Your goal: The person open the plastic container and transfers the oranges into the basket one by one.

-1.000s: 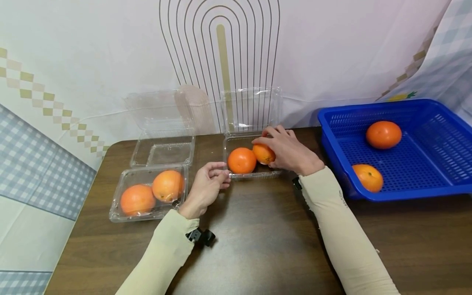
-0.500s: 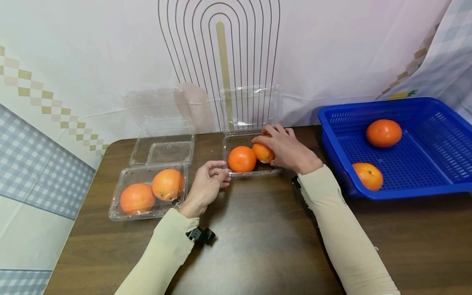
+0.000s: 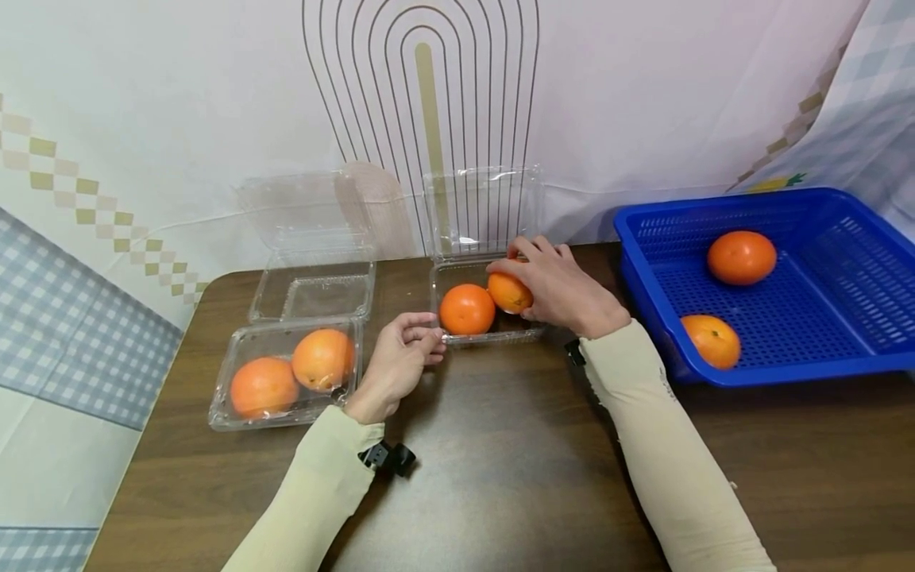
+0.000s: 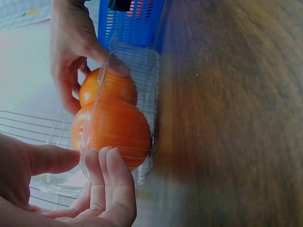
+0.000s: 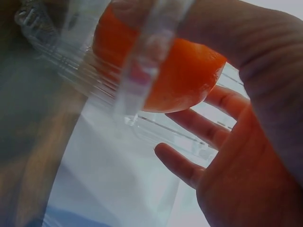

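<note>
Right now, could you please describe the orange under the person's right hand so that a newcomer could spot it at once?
On the dark wooden table, find the open clear plastic clamshell box left of the blue plastic basket. It holds two round oranges; yours is the right-hand orange, the only one covered by the right hand.

clamshell boxes [image 3: 486, 262]: clear glossy thin plastic | oranges [image 3: 466, 309]: smooth, faintly shiny peel | basket [image 3: 822, 238]: blue perforated plastic | table [image 3: 515, 469]: dark wood-grain, slight sheen | sleeves [image 3: 665, 445]: beige matt cloth | backdrop [image 3: 179, 95]: printed cloth
</note>
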Demonstrator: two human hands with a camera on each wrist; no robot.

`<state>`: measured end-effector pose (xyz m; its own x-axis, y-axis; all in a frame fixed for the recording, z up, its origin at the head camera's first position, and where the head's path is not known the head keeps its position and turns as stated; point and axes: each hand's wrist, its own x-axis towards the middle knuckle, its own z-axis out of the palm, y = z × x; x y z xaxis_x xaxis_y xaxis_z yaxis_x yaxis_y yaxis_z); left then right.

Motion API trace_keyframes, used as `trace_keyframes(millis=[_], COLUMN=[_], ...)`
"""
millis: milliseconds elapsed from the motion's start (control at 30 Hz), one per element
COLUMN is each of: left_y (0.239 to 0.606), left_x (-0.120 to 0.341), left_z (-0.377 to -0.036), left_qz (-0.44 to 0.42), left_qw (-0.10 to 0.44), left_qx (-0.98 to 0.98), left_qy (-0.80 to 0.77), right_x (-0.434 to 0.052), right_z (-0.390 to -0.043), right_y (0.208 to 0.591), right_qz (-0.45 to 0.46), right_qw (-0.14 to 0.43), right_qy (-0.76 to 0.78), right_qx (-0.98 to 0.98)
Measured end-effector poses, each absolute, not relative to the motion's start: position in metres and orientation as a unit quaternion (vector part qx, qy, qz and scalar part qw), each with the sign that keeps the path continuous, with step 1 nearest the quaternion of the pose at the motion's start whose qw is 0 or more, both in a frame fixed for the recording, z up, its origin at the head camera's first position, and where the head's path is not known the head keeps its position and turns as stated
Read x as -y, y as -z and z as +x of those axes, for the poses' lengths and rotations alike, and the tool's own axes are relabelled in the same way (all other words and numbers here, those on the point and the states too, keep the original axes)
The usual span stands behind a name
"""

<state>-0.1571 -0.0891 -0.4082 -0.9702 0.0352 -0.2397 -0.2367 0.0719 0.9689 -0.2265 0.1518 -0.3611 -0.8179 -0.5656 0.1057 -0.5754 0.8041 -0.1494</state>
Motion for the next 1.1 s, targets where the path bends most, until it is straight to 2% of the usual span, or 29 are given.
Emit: trace_keyframes(millis=[1100], left_y=[0.409], left_x=[0.09], left_z=[-0.157], left_qz=[-0.06], left_qw=[0.102], left_qx=[-0.706], left_qy=[-0.698], right_x=[-0.155], right_z=[-0.215], right_y=[0.342], right_qz=[0.29], right_qw=[0.03], right_qy=[-0.1], right_qx=[0.951])
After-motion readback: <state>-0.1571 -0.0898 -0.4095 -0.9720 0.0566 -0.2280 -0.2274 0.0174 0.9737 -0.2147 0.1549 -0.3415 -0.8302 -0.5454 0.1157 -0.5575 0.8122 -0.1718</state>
